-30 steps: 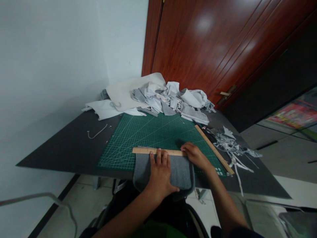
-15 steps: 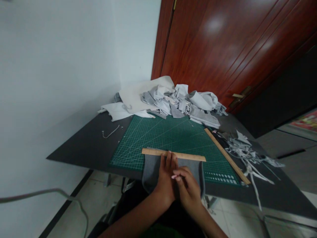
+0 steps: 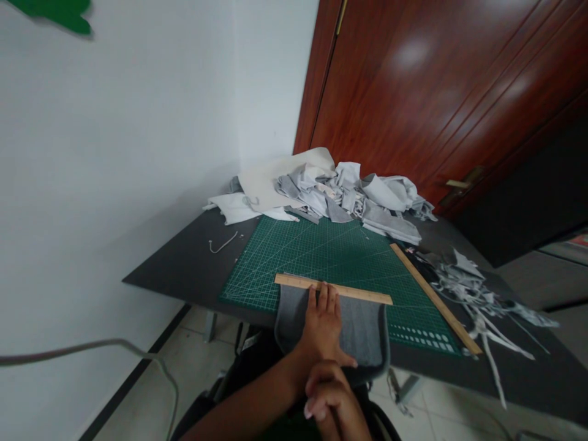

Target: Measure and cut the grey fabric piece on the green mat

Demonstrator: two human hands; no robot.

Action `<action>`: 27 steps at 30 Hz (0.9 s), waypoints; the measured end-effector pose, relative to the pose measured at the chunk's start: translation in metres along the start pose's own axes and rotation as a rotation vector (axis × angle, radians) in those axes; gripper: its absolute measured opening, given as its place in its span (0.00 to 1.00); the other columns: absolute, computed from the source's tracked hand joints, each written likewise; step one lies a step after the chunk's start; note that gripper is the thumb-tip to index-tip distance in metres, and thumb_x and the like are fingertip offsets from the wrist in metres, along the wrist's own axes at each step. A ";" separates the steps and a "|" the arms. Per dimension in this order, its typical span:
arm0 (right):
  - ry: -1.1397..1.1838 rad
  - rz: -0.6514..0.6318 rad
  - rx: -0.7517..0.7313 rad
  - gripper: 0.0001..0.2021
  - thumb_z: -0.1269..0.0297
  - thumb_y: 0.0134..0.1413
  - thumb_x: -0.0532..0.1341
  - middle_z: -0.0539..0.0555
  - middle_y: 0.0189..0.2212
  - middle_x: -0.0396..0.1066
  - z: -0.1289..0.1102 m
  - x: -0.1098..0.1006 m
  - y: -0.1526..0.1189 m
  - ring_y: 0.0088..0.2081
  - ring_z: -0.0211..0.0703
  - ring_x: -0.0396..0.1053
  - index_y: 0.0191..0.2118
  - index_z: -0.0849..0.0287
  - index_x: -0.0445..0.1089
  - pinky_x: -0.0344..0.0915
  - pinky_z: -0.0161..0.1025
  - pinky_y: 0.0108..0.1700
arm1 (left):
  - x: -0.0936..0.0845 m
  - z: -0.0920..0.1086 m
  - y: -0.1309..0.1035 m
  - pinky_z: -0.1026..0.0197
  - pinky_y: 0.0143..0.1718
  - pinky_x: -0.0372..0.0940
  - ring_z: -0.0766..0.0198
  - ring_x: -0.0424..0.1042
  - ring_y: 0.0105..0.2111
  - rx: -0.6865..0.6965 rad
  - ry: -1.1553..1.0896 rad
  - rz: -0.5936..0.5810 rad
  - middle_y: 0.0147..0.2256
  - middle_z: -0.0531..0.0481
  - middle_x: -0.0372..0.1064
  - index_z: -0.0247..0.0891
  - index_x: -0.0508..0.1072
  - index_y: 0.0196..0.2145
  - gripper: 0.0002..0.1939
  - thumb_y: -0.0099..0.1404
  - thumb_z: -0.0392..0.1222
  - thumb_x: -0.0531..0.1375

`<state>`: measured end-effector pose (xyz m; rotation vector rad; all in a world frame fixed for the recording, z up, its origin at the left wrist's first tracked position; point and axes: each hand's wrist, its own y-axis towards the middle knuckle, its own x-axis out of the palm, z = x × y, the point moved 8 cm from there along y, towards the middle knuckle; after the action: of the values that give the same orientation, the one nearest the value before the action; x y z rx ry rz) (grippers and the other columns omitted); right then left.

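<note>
My left hand (image 3: 323, 324) lies flat with fingers stretched out on a piece of grey fabric (image 3: 362, 331), its fingertips at a wooden ruler (image 3: 367, 296). The ruler lies crosswise along the fabric's far edge. The fabric's near part hangs past the table edge, towards my lap. My right hand (image 3: 333, 398) is closed, close to my body beside my left wrist. A small pale pink piece (image 3: 309, 410) shows at its fingers; its exact kind is too small to tell.
A green cutting mat (image 3: 321, 251) covers the middle of the dark table (image 3: 184, 263). A second wooden ruler (image 3: 434, 297) lies slantwise on its right side. Fabric scraps (image 3: 344, 190) are heaped at the back, with strips (image 3: 468, 288) at the right. A wooden door (image 3: 413, 92) stands behind.
My right hand has drawn back from over my left hand towards my body. My left hand stays on the fabric and ruler, its thumb now spread out. The view has shifted slightly.
</note>
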<state>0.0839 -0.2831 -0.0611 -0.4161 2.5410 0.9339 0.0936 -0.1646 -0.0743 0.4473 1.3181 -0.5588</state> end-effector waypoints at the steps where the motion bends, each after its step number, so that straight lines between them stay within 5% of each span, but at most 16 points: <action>1: 0.073 0.079 -0.015 0.12 0.55 0.69 0.50 0.54 0.33 0.68 -0.011 -0.015 0.011 0.30 0.55 0.70 0.53 0.37 0.64 0.70 0.50 0.26 | 0.003 -0.001 0.003 0.35 0.72 0.29 0.35 0.32 0.74 -0.005 -0.005 0.009 0.73 0.26 0.36 0.20 0.48 0.72 0.67 0.53 0.76 0.62; 6: 0.039 -0.102 0.105 0.11 0.68 0.71 0.55 0.53 0.37 0.75 -0.024 -0.047 0.085 0.39 0.47 0.74 0.48 0.45 0.72 0.73 0.45 0.40 | 0.019 -0.008 0.010 0.38 0.73 0.44 0.42 0.46 0.72 -0.088 -0.093 0.072 0.71 0.41 0.53 0.34 0.57 0.71 0.33 0.72 0.48 0.52; 8: -0.044 -0.118 0.066 0.10 0.69 0.70 0.57 0.53 0.39 0.77 -0.010 -0.056 0.118 0.42 0.47 0.75 0.45 0.48 0.75 0.72 0.46 0.46 | 0.018 -0.007 0.004 0.38 0.73 0.46 0.37 0.46 0.72 -0.083 -0.103 0.102 0.71 0.45 0.52 0.38 0.55 0.72 0.38 0.70 0.55 0.55; 11: -0.126 -0.114 0.095 0.10 0.71 0.68 0.58 0.52 0.37 0.78 0.037 -0.059 0.162 0.40 0.45 0.75 0.40 0.52 0.76 0.72 0.43 0.44 | 0.009 -0.003 -0.007 0.37 0.72 0.48 0.30 0.48 0.70 -0.048 -0.146 0.102 0.70 0.45 0.55 0.39 0.55 0.72 0.58 0.53 0.71 0.66; 16: -0.290 -0.191 0.180 0.10 0.77 0.62 0.61 0.53 0.33 0.78 0.106 -0.040 0.201 0.39 0.46 0.75 0.33 0.57 0.76 0.68 0.42 0.45 | -0.005 -0.002 -0.009 0.34 0.72 0.40 0.29 0.46 0.70 -0.065 -0.066 0.019 0.69 0.30 0.55 0.27 0.59 0.70 0.66 0.45 0.74 0.69; 27: -0.394 -0.319 0.129 0.09 0.76 0.63 0.61 0.53 0.35 0.76 0.117 -0.019 0.195 0.38 0.44 0.73 0.35 0.57 0.74 0.64 0.38 0.42 | 0.002 -0.001 -0.006 0.36 0.71 0.40 0.31 0.51 0.69 -0.069 -0.053 -0.040 0.69 0.27 0.53 0.26 0.59 0.70 0.65 0.47 0.75 0.67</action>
<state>0.0529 -0.0602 -0.0268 -0.5220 2.0863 0.6536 0.0899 -0.1687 -0.0763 0.3482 1.2938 -0.5532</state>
